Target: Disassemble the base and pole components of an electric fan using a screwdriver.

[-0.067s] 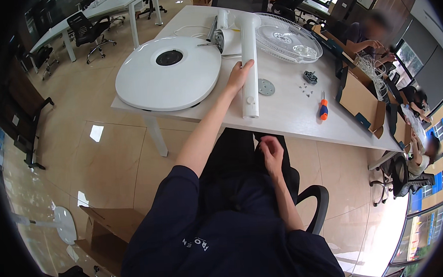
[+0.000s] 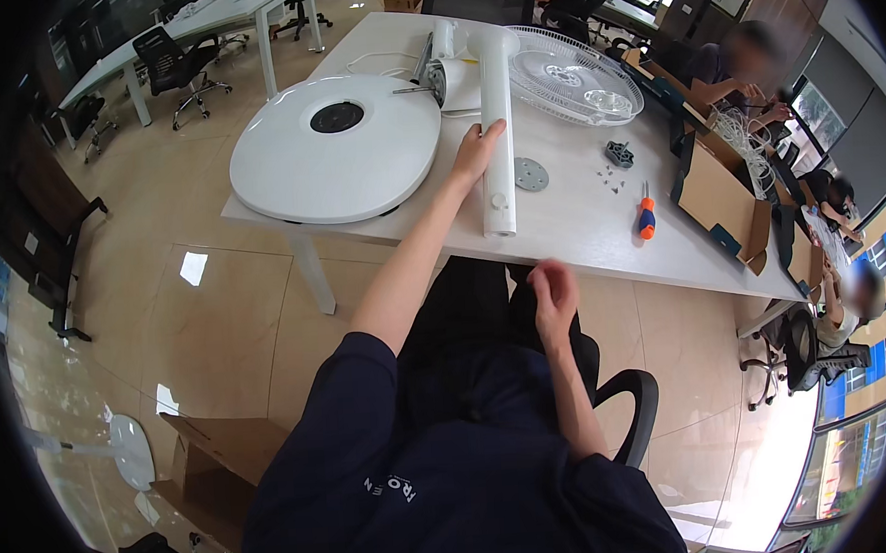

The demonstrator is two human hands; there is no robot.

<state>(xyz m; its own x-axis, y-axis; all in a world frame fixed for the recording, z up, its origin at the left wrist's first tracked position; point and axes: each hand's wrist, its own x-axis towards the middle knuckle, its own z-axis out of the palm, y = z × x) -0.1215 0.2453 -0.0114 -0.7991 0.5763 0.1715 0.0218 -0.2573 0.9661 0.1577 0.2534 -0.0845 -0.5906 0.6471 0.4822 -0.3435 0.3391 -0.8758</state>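
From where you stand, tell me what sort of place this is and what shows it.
Probably an open-plan office doubling as a workroom: a black wheeled chair stands beside a long white desk, while a fan grille and a screwdriver lie on the nearer table.

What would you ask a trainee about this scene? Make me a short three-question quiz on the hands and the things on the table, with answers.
1. True or false: the left hand is on the white tube.
2. Multiple choice: which colours does the handle of the screwdriver show?
A) Green and yellow
B) Orange and blue
C) Plain black
3. Fill in the blank: seen from where the person sits, the broad white base lies to the ____ of the tube.

Key:
1. True
2. B
3. left
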